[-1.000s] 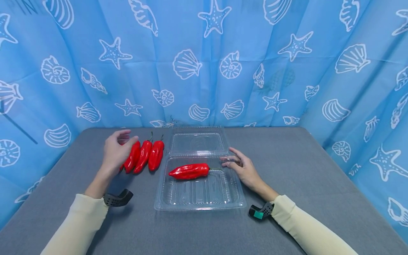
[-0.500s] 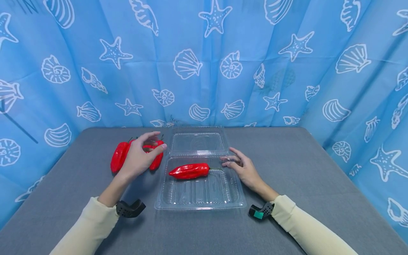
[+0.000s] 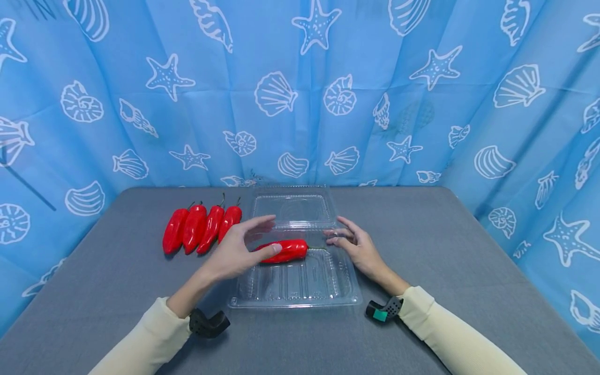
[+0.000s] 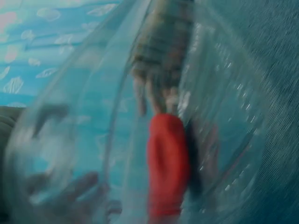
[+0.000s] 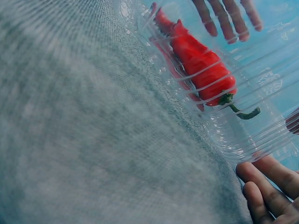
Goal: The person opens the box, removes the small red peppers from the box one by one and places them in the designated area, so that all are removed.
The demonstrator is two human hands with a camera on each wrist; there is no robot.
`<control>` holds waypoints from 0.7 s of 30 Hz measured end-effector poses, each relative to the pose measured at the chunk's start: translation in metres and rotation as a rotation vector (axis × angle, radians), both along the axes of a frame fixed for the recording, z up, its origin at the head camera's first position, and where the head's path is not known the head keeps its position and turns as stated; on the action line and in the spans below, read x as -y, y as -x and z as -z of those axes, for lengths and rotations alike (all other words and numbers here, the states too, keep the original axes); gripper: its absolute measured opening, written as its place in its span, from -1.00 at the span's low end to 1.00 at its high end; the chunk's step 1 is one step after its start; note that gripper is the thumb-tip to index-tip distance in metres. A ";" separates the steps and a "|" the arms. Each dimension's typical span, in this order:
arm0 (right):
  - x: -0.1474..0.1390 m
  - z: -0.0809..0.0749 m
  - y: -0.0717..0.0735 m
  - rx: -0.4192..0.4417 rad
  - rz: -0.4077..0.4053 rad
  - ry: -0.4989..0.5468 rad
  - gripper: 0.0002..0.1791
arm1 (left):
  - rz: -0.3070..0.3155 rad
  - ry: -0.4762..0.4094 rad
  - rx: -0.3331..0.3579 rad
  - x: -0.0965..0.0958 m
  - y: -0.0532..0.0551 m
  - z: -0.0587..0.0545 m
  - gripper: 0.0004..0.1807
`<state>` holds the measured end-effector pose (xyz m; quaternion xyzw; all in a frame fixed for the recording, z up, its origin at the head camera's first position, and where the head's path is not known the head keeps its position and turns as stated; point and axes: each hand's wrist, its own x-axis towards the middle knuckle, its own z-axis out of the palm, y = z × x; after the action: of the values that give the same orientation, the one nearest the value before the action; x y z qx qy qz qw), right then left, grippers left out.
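A clear plastic container (image 3: 300, 302) lies with its lid (image 3: 289, 209) folded open at the back. One red pepper (image 3: 292, 250) rests in it crosswise, its green stem (image 5: 243, 112) towards the right. My left hand (image 3: 236, 255) is over the container's left side, fingers spread. Its thumb overlaps the pepper in the head view; whether they touch I cannot tell. With its fingertips about the right wall, my right hand (image 3: 363, 255) holds the container near the back corner. The right wrist view shows several of its fingers (image 5: 266, 186) outside the plastic.
Several more red peppers (image 3: 194, 229) lie side by side left of the container, stems away from me. A grey cloth (image 3: 422, 234) covers the table. Behind it hangs a blue curtain (image 3: 300, 130) with shells and starfish.
My left hand has moved right from over the row of peppers to above the container, with fingers spread. My right hand, the container and the peppers have stayed in place.
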<state>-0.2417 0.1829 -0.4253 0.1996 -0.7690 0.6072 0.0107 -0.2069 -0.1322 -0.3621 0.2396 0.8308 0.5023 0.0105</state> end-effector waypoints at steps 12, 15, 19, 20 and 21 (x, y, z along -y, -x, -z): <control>-0.001 0.001 0.000 0.003 -0.008 0.010 -0.31 | 0.143 -0.014 0.059 -0.013 -0.004 0.004 -0.14; -0.001 0.001 0.000 0.014 0.000 0.005 -0.31 | 0.147 0.011 0.057 -0.015 -0.002 0.004 -0.15; 0.000 0.000 0.000 0.016 0.004 -0.006 -0.31 | 0.136 0.082 0.056 -0.018 0.000 0.004 -0.13; 0.000 0.000 0.000 0.016 0.006 -0.006 -0.31 | 0.132 0.101 0.057 -0.018 0.000 0.005 -0.13; 0.000 0.000 0.000 0.015 0.006 -0.005 -0.31 | 0.128 0.120 0.057 -0.018 0.001 0.005 -0.12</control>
<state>-0.2414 0.1833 -0.4252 0.1925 -0.7714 0.6065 0.0063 -0.2076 -0.1139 -0.3667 0.2765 0.8418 0.4566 0.0805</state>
